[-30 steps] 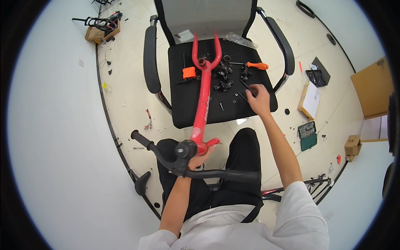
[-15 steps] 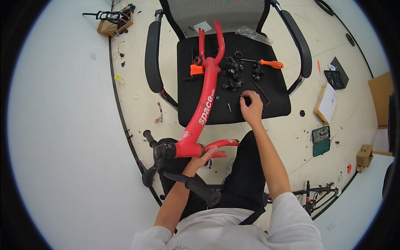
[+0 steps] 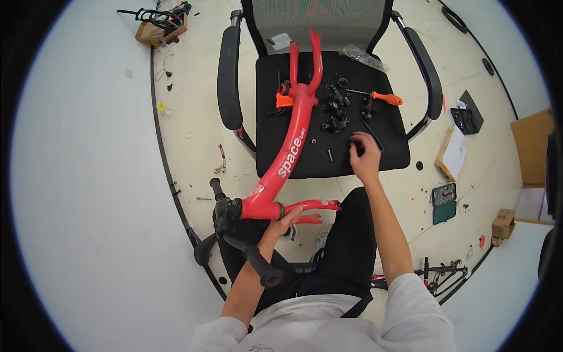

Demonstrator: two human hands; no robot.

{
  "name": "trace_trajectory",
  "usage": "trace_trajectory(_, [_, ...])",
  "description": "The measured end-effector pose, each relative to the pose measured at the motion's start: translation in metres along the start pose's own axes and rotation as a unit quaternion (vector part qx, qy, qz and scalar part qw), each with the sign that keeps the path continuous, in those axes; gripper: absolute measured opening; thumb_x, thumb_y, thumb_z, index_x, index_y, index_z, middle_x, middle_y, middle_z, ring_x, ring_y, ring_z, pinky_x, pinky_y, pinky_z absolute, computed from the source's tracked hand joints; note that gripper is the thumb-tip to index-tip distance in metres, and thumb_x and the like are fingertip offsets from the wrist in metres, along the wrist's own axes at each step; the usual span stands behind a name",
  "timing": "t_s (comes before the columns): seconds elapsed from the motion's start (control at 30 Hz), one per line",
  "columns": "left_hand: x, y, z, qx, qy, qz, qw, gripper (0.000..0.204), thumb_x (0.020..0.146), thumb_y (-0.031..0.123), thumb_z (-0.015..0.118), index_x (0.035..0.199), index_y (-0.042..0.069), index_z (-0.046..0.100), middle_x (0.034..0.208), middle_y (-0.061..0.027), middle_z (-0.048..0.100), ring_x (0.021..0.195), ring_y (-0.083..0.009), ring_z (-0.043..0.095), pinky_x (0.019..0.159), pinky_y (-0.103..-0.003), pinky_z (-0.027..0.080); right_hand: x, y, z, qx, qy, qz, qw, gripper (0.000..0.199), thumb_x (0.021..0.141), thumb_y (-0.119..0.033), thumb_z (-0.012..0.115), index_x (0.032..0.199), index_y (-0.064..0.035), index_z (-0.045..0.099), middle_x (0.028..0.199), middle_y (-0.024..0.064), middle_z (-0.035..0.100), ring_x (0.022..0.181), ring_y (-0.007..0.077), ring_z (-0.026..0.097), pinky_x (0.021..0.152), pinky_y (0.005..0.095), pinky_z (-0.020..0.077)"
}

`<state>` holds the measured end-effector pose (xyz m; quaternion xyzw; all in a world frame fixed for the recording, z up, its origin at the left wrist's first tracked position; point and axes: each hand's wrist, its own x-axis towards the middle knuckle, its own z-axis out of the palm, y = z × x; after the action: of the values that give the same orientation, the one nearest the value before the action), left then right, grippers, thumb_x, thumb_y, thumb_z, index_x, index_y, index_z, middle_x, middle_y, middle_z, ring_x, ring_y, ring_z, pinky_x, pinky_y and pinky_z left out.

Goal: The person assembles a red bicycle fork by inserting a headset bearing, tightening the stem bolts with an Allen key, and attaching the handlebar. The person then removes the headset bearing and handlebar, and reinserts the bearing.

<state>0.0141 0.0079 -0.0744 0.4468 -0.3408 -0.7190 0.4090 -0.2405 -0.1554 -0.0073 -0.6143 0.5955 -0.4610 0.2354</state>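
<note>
A red bicycle frame (image 3: 291, 152) lies with its rear fork on the black seat of an office chair (image 3: 334, 152) and its front end over my lap. My left hand (image 3: 285, 222) grips the frame near the red front fork, beside the black handlebar (image 3: 246, 249). My right hand (image 3: 365, 157) rests on the chair seat, fingers bent around a small black part that I can barely see. Several small black parts (image 3: 337, 108) and bolts lie on the seat beyond it, with an orange-handled screwdriver (image 3: 384, 98).
A cardboard box (image 3: 531, 146) stands at the right, with a flat white box (image 3: 454, 154), a black case (image 3: 469, 119) and a green bit case (image 3: 444, 195) on the floor. Another box with black parts (image 3: 159, 23) sits far left. A white wall fills the left side.
The frame's front end has swung: the handlebar turned from lying across my lap to pointing down and left. My right hand slid toward the seat's near edge.
</note>
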Motion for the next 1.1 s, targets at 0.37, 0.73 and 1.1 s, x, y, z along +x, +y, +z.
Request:
trace_trajectory(0.37, [-0.001, 0.008, 0.008, -0.04, 0.031, -0.03, 0.998, 0.042, 0.088, 0.029, 0.072, 0.057, 0.009, 0.05, 0.052, 0.0045, 0.041, 0.047, -0.0071, 0.035, 0.048, -0.026, 0.028, 0.026, 0.034, -0.039, -0.183, 0.013, 0.074, 0.98, 0.014, 0.083, -0.008, 0.067, 0.096, -0.0011, 0.067, 0.088, 0.0149, 0.063, 0.085, 0.032, 0.062, 0.077, 0.0413, 0.0494])
trace_trajectory(0.73, [-0.019, -0.038, -0.018, 0.07, 0.101, 0.002, 0.992, 0.037, 0.083, 0.031, 0.079, 0.066, 0.004, 0.06, 0.06, 0.0, 0.051, 0.054, -0.0116, 0.048, 0.052, -0.031, 0.041, 0.075, 0.001, -0.016, 0.127, -0.025, 0.217, 0.968, 0.016, 0.091, -0.012, 0.058, 0.101, -0.0003, 0.054, 0.078, 0.0103, 0.063, 0.068, 0.0173, 0.063, 0.06, 0.0295, 0.0493])
trace_trajectory(1.1, [-0.046, -0.016, -0.007, 0.11, 0.078, -0.064, 0.989, 0.032, 0.086, 0.033, 0.075, 0.084, 0.001, 0.073, 0.064, -0.0026, 0.063, 0.063, -0.0129, 0.058, 0.062, -0.032, 0.048, 0.142, -0.089, 0.067, 0.515, -0.143, 0.213, 0.818, 0.028, 0.105, -0.032, 0.047, 0.096, -0.0055, 0.054, 0.073, -0.0004, 0.043, 0.065, 0.0121, 0.041, 0.062, 0.0288, 0.0396])
